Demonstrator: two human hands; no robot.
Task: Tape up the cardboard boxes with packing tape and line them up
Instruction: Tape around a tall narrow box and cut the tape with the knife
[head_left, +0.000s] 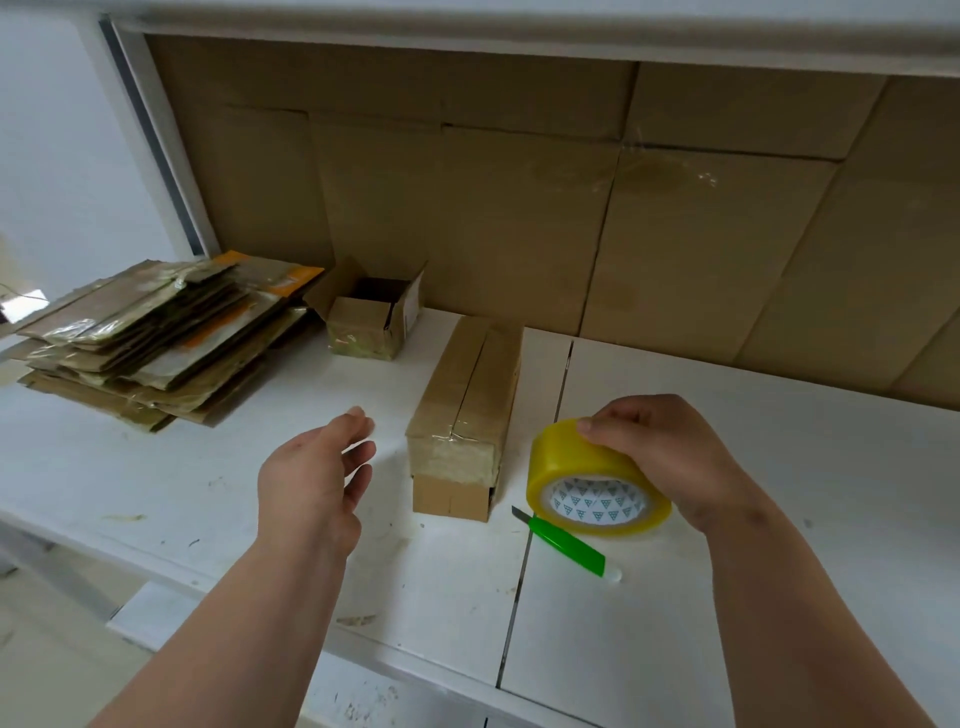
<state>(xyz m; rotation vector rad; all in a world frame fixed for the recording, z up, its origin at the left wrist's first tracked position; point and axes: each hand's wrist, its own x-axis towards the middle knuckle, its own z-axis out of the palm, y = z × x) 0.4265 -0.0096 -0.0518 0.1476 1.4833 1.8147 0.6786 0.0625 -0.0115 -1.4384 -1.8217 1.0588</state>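
A long closed cardboard box (465, 415) lies on the white table (208, 493), clear tape across its near end. My right hand (670, 457) grips a yellow roll of packing tape (592, 483) just right of that box, above the table. My left hand (322, 473) hovers to the left of the box with relaxed fingers, holding nothing. A small cardboard box (366, 322) with its top flaps open stands farther back, near the wall.
A green utility knife (566, 543) lies on the table under the tape roll. A stack of flattened cardboard boxes (150, 338) sits at the left. Brown cardboard sheets (519, 208) cover the wall behind. A seam (519, 571) splits the tabletop.
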